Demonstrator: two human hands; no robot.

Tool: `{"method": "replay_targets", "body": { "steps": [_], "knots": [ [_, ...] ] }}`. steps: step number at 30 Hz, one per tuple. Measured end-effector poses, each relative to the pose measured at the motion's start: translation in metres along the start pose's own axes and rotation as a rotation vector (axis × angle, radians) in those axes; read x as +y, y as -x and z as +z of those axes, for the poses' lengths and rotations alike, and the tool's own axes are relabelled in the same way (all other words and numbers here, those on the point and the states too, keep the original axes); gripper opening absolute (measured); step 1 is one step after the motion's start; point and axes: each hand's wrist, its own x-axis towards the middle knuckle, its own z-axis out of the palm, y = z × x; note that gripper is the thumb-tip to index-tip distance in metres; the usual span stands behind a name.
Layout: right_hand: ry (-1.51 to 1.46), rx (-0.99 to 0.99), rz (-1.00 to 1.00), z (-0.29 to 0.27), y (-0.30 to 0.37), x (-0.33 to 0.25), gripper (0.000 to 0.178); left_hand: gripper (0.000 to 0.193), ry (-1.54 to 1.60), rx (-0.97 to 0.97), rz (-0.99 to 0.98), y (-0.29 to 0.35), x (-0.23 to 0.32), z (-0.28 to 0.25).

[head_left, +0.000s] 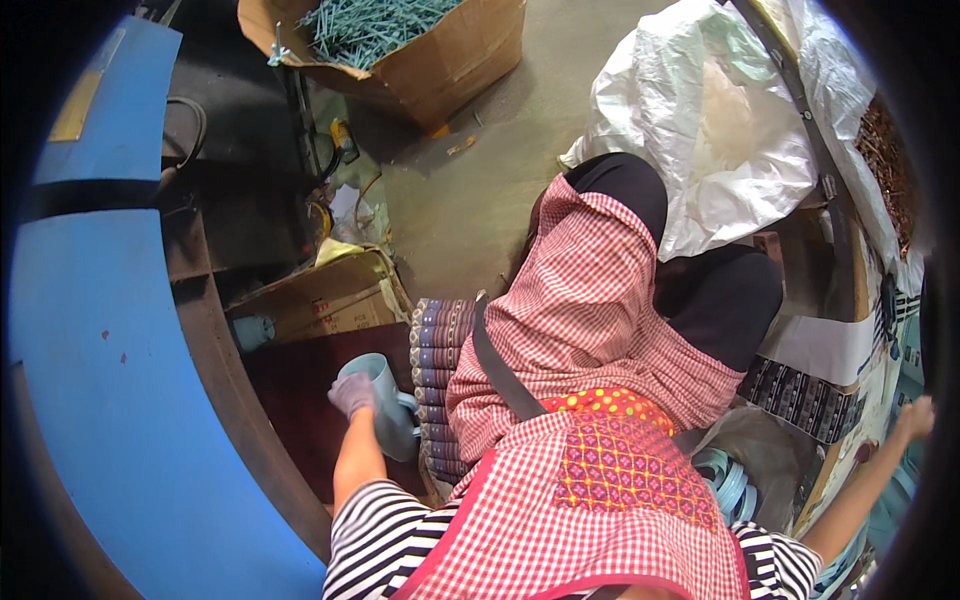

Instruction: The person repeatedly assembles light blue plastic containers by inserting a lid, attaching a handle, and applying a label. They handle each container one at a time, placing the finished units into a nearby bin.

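My left hand [352, 393], in a pale purple-grey glove, grips a light teal plastic mug [388, 425] by its rim and side. The mug is tilted beside my striped seat cushion, its handle toward the cushion. At the far right edge, my bare right hand [914, 418] is raised with its fingers curled. It is close to several pale teal plastic pieces [905, 465]; what its fingers hold, if anything, cannot be made out. More teal mug-like pieces [728, 482] lie by my right hip, partly hidden by clear plastic.
A large blue panel [130, 370] stands close on my left. Ahead, a cardboard box [450, 70] holds many thin teal sticks [375, 28]. A white sack [735, 160] lies beyond my knees. An opened carton [335, 295] sits beyond the mug.
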Motion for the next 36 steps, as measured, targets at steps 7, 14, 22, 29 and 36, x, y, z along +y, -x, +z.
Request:
{"method": "replay_targets", "body": {
  "steps": [7, 14, 22, 29, 36],
  "knots": [
    [-0.259, -0.877, -0.234, 0.117, 0.345, -0.35, 0.026, 0.021, 0.341, 1.216, 0.505, 0.084, 0.036, -0.211],
    [-1.197, -1.298, 0.073, 0.161, 0.419, -0.443, 0.034, 0.026, 0.711, 2.002, 1.077, 0.197, 0.068, -0.333],
    [-1.262, -1.406, 0.07, 0.146, 0.334, -0.348, 0.035, 0.035, 1.541, 0.744, 1.08, 0.106, 0.11, -0.377],
    [-1.107, -1.418, -0.19, 0.181, 0.322, -0.363, 0.04, 0.022, 1.561, 0.695, 1.153, 0.073, 0.101, -0.428],
    [0.399, -0.991, -0.593, 0.345, 0.305, -0.268, 0.028, 0.044, 1.503, 1.084, 0.97, -0.044, 0.02, -0.553]
  ]
}}
